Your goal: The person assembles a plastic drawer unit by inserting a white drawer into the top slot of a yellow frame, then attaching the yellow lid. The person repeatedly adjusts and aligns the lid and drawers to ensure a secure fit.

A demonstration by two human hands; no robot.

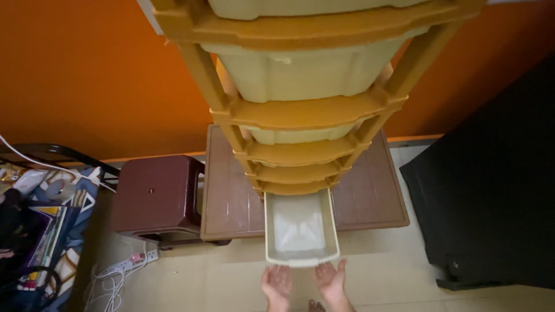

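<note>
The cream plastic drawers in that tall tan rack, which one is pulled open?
The bottom cream plastic drawer, empty, jutting toward both hands; the drawers above sit closed in the tan rack.

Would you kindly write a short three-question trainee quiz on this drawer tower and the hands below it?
1. True or false: the bottom cream plastic drawer of the tan plastic drawer tower is pulled out.
2. What lies inside that drawer: A) clothes B) nothing visible C) tools?
3. What stands left of the tower?

Key:
1. True.
2. B.
3. A dark brown plastic stool. The left hand and right hand hover open-palmed below the drawer front.
</note>
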